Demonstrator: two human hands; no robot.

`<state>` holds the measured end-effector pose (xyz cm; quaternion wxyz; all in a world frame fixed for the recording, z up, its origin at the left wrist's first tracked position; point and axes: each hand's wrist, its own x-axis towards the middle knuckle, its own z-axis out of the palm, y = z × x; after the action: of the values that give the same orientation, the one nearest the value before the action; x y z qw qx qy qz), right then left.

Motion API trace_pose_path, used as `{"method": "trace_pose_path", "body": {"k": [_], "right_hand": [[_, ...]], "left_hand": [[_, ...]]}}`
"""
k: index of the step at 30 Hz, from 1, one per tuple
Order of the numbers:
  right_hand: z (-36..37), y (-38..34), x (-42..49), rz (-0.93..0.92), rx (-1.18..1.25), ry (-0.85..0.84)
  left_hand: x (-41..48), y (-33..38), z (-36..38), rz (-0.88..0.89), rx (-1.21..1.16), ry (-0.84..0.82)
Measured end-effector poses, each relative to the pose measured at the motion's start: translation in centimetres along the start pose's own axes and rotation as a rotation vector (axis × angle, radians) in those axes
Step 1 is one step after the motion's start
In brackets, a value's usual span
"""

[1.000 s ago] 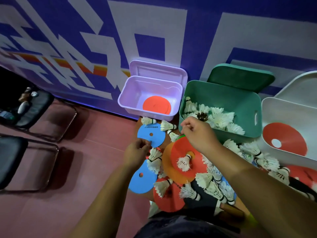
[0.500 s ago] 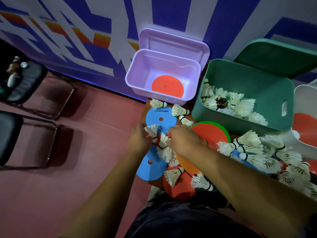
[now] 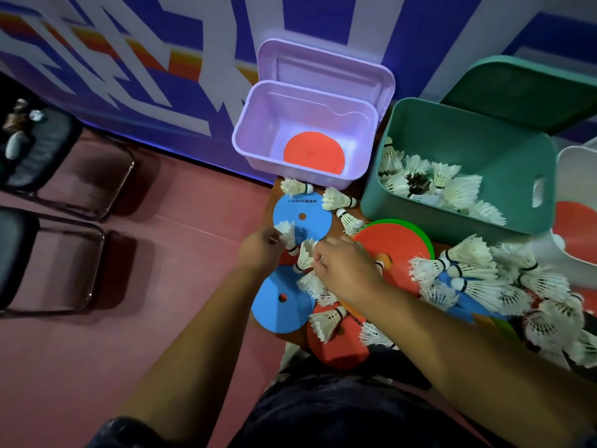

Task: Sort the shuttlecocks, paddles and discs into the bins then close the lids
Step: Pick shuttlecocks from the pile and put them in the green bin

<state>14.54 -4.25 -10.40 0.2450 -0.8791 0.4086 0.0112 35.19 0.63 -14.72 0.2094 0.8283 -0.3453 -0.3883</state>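
Two blue discs sit at the left edge of the table (image 3: 357, 190): the upper blue disc (image 3: 307, 218) and the lower blue disc (image 3: 277, 308). The lower one appears to overhang the edge above the pink floor (image 3: 129, 286). The floor lies open toward the left of the frame, as far as two dark chairs (image 3: 48, 176).

Containers, along the wall at the top:
- purple bin (image 3: 239, 140), lid up; one orange-red disc (image 3: 313, 153) inside.
- green bin (image 3: 452, 134), lid leaning behind; pile of white shuttlecocks (image 3: 436, 182) inside.
- white bin (image 3: 575, 163), cut by the right edge; red piece inside, disc or paddle, cannot tell.

Loose heap of shuttlecocks (image 3: 484, 276) lies in front of the green bin, just right of a large red disc (image 3: 397, 250).

Writing: white lettering on the upper blue disc's far rim, upside down from here. The Latin part looks like "SONICE"; the rest is too small to read.

Left hand (image 3: 260, 250): fingers pinched together on the feathers of a shuttlecock (image 3: 288, 234), over the upper blue disc's near rim.
Right hand (image 3: 345, 270): fingers curled, tips at the feathers of a second shuttlecock (image 3: 305, 253) — clamped or only touching, cannot tell.
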Motion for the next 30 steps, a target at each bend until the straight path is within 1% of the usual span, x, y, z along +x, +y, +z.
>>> {"method": "trace_pose_path", "body": {"k": [3, 8, 12, 15, 17, 20, 24, 27, 29, 30], "right_hand": [[-1.8, 0.7, -0.8, 0.01, 0.104, 0.12], [-6.2, 2.1, -2.4, 0.045, 0.201, 0.3], [-9.9, 3.9, -4.0, 0.18, 0.371, 0.381], [-12.4, 5.7, -5.8, 0.262, 0.515, 0.475], [-14.0, 7.1, -7.2, 0.315, 0.578, 0.539], [-15.8, 9.5, -9.3, 0.388, 0.631, 0.618], [-17.2, 12.4, -12.2, 0.455, 0.657, 0.688], [-17.7, 14.1, -14.0, 0.487, 0.649, 0.732], [-17.8, 15.1, -14.8, 0.504, 0.654, 0.745], [-17.8, 15.5, -15.2, 0.509, 0.652, 0.75]], "left_hand": [[-0.6, 1.0, -1.0, 0.044, -0.057, 0.043], [-2.1, 5.1, -1.9, 0.127, -0.274, 0.058], [-4.1, 10.6, -2.0, 0.234, -0.379, 0.05], [-5.8, 15.1, -1.9, 0.311, -0.426, 0.033], [-7.0, 17.9, -1.5, 0.363, -0.42, 0.015], [-8.2, 21.9, -0.1, 0.414, -0.406, -0.071], [-7.6, 26.6, 3.1, 0.432, -0.455, -0.151], [-6.0, 29.5, 5.6, 0.473, -0.349, -0.162], [-5.2, 30.4, 7.4, 0.455, -0.232, -0.16], [-5.0, 30.6, 8.2, 0.428, -0.172, -0.131]]}}
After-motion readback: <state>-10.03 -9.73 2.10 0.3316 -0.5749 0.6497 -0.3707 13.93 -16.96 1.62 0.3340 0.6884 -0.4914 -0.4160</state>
